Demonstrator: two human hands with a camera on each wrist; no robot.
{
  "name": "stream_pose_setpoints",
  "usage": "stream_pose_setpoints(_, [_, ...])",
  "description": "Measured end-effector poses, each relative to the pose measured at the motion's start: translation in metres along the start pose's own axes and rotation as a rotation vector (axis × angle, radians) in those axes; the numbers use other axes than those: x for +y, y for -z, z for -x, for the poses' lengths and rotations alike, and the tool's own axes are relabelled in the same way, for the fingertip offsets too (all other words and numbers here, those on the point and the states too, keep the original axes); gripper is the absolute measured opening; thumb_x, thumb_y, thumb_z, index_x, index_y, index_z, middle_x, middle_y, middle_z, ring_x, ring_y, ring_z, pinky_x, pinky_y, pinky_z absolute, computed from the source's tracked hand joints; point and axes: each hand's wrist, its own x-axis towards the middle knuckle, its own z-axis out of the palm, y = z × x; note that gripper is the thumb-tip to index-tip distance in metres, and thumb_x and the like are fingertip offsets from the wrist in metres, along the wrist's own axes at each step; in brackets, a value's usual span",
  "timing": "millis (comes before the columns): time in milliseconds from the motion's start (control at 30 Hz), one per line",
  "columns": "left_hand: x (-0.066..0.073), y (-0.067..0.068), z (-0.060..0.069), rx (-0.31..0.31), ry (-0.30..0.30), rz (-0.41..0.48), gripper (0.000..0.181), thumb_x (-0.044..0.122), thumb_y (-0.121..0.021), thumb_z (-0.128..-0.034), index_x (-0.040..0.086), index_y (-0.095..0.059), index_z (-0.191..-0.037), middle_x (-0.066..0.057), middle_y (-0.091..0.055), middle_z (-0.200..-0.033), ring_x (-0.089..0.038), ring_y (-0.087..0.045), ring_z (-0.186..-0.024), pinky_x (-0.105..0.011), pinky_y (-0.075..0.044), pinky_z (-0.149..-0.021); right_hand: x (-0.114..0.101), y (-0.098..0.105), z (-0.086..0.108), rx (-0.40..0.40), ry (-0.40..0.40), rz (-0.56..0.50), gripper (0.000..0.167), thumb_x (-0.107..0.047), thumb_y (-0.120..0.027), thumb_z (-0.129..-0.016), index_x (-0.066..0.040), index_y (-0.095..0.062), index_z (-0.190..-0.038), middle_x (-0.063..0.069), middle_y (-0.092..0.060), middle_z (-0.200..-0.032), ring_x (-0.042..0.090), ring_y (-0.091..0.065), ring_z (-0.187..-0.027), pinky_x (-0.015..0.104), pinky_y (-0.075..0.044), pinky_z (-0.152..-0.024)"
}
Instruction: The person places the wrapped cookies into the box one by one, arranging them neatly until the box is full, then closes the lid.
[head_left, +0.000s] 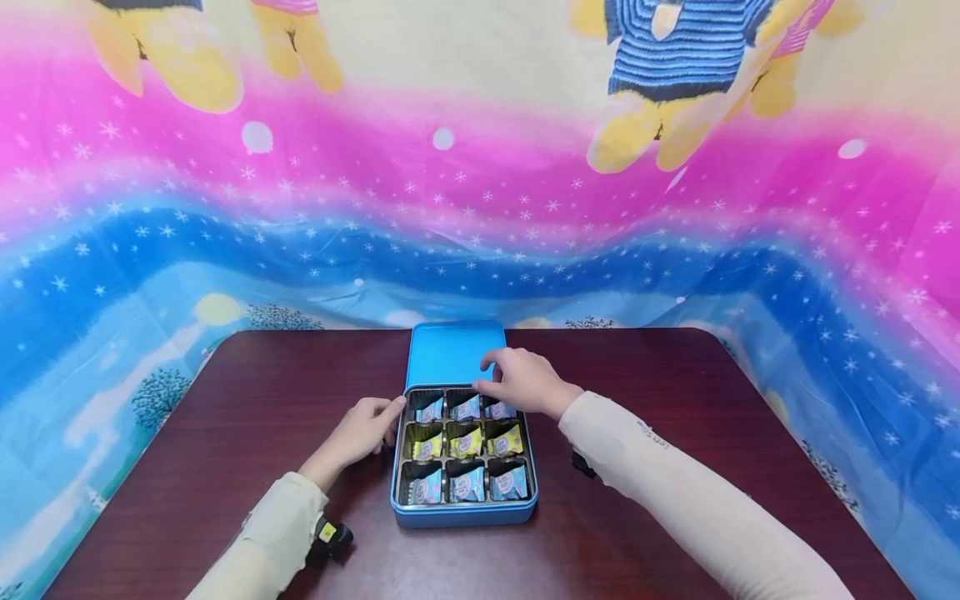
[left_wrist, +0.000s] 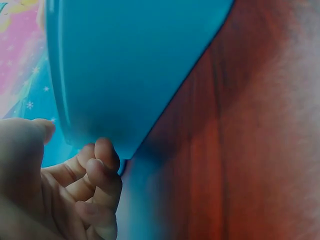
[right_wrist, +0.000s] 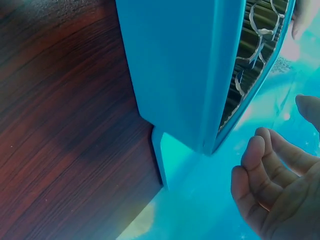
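A blue rectangular tin (head_left: pixel 465 515) stands on the table, its inside split into small compartments. Wrapped candies fill them: blue wrappers (head_left: pixel 467 483) in the front and back rows, yellow wrappers (head_left: pixel 465 442) in the middle one. The blue lid (head_left: pixel 450 354) is open at the tin's back edge. At the back left corner, my left hand (head_left: pixel 363 429) touches the tin's side with loosely bent fingers (left_wrist: pixel 102 175). My right hand (head_left: pixel 528 382) hovers above the back right corner, partly covering a candy there. Its fingers (right_wrist: pixel 255 170) are relaxed, apart from the tin, and hold nothing.
The dark reddish-brown table (head_left: pixel 300 367) has rounded back corners. Behind and around it hangs a colourful cloth (head_left: pixel 480 208) with snowflakes and cartoon bears. A black wrist camera (head_left: pixel 333 537) is on the left sleeve.
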Motion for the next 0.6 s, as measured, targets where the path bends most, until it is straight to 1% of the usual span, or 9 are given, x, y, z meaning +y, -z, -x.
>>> stream_pose_setpoints(167, [0.005, 0.009, -0.005, 0.016, 0.003, 0.002, 0.049, 0.043, -0.045, -0.1071, 0.007, -0.060, -0.078, -0.006, -0.063, -0.066, -0.017, -0.052, -0.048, -0.032, -0.046, -0.054, 0.005, 0.003, 0.000, 0.017, -0.018, -0.004, 0.043, -0.041, -0.066, -0.097, -0.011, -0.067, -0.128, -0.002, -0.068, -0.091, 0.010, -0.058, -0.065, 0.029, -0.046, -0.058])
stream_pose_setpoints(300, [0.010, 0.017, -0.010, 0.025, -0.003, -0.021, 0.047, 0.042, -0.046, -0.1070, 0.007, -0.060, -0.078, -0.006, -0.063, -0.067, -0.019, -0.052, -0.051, -0.032, -0.046, -0.058, 0.009, 0.004, 0.000, 0.022, -0.021, -0.020, 0.042, -0.040, -0.066, -0.097, -0.010, -0.067, -0.127, 0.000, -0.069, -0.092, 0.010, -0.059, -0.067, 0.029, -0.047, -0.060])
stream_pose_setpoints(433, [0.013, 0.025, -0.013, 0.027, -0.016, -0.031, 0.046, 0.041, -0.047, -0.1068, 0.007, -0.059, -0.079, -0.006, -0.063, -0.067, -0.018, -0.051, -0.051, -0.032, -0.046, -0.059, 0.012, 0.005, -0.001, 0.022, -0.031, -0.040, 0.041, -0.040, -0.065, -0.098, -0.011, -0.066, -0.127, 0.000, -0.069, -0.093, 0.010, -0.060, -0.069, 0.029, -0.048, -0.062])
stream_pose_setpoints(600, [0.017, 0.031, -0.018, 0.031, -0.037, -0.031, 0.042, 0.037, -0.047, -0.1071, 0.004, -0.061, -0.086, -0.010, -0.066, -0.071, -0.022, -0.054, -0.053, -0.032, -0.046, -0.060, 0.016, 0.007, -0.002, 0.032, -0.036, -0.054, 0.041, -0.039, -0.065, -0.098, -0.010, -0.066, -0.128, 0.000, -0.070, -0.095, 0.009, -0.061, -0.072, 0.030, -0.049, -0.064])
